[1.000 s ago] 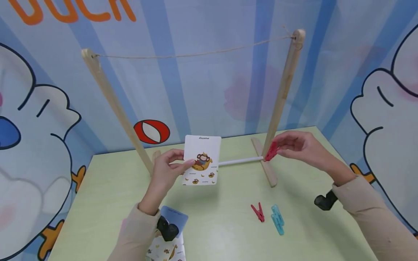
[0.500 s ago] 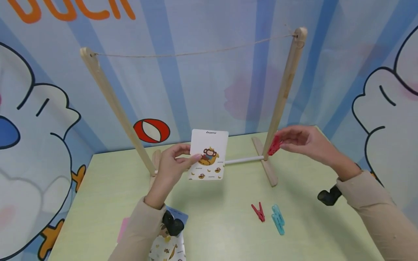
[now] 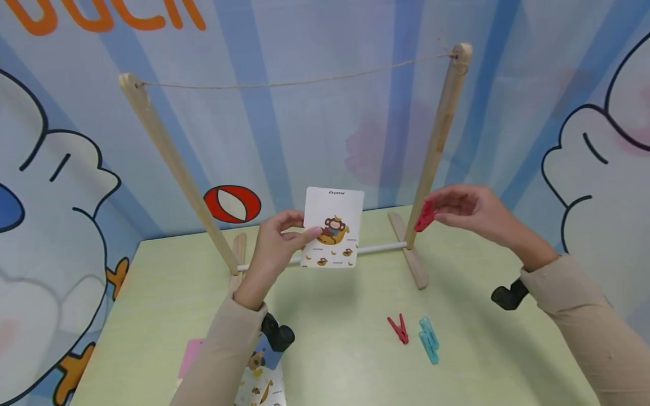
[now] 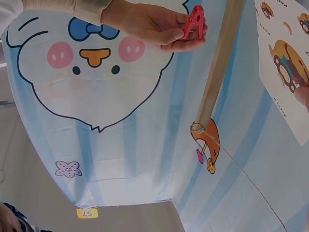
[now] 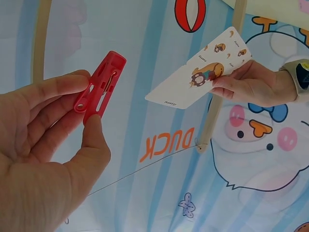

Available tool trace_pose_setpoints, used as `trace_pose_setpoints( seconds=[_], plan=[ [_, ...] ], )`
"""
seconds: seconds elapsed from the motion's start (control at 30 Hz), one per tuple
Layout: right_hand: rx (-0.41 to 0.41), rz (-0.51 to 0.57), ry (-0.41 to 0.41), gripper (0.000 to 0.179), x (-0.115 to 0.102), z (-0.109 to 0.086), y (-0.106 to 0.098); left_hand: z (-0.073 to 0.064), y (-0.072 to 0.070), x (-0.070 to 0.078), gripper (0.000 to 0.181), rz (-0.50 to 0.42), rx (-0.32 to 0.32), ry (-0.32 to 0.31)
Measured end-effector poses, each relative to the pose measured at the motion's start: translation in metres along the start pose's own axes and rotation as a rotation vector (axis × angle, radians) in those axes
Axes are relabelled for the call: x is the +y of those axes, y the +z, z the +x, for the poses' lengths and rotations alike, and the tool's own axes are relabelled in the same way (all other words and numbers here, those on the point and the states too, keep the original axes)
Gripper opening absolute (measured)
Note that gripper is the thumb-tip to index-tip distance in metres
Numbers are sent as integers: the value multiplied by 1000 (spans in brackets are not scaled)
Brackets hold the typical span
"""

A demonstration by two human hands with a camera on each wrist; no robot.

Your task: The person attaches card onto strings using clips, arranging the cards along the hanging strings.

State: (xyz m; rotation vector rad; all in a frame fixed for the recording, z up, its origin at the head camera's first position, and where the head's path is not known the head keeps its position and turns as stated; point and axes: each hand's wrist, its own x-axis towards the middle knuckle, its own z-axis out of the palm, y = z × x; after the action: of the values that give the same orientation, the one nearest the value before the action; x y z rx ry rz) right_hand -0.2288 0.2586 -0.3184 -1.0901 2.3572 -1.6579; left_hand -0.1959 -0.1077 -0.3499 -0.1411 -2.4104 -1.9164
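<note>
Since a second ago the monkey card [image 3: 332, 226] has been raised and shifted to the right; the red clothespin [image 3: 424, 216] has been lifted a little too. Gap between card and pin has been narrowed, no contact made. Table items left as they were.

Hands: card pinched at its side edge, thumb on the printed face, by the left hand [image 3: 279, 242]; pin pinched between thumb and fingers by the right hand [image 3: 474, 214]. Hands kept apart, card between the posts, pin just by the right post [image 3: 439, 141]. Card seen below the string [image 3: 304, 83].

Step, as judged: card and pin being brought up for hanging. Next move would call for card's top edge to be put to the string and the pin squeezed over both.

Count: red clothespins, two (other one [image 3: 398, 329] on table [image 3: 345, 366]); blue clothespin [image 3: 429, 340], one; posts, two, left post [image 3: 172, 158] included; string, one; white rod [image 3: 383, 248], one. More cards [image 3: 274, 392] partly covered by left sleeve [image 3: 223, 349]; number can't be told.
</note>
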Motion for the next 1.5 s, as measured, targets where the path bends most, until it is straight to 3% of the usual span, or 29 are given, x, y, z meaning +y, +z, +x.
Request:
trace_pose_setpoints(
  seconds=[0.57,0.7,1.17,1.5],
  plan=[
    [59,19,-48,30,-14,10,-12,16,9,28,37,-50,7,88],
    [64,30,-81,32,-18,12,-15,22,13,31,37,-70,4,105],
    [94,24,-80,29,-38,22,-32,36,23,41,37,-134,-23,173],
    [166,-118,-58,30,-62,28,-47,37,31,64,34,-152,-31,199]
  ],
)
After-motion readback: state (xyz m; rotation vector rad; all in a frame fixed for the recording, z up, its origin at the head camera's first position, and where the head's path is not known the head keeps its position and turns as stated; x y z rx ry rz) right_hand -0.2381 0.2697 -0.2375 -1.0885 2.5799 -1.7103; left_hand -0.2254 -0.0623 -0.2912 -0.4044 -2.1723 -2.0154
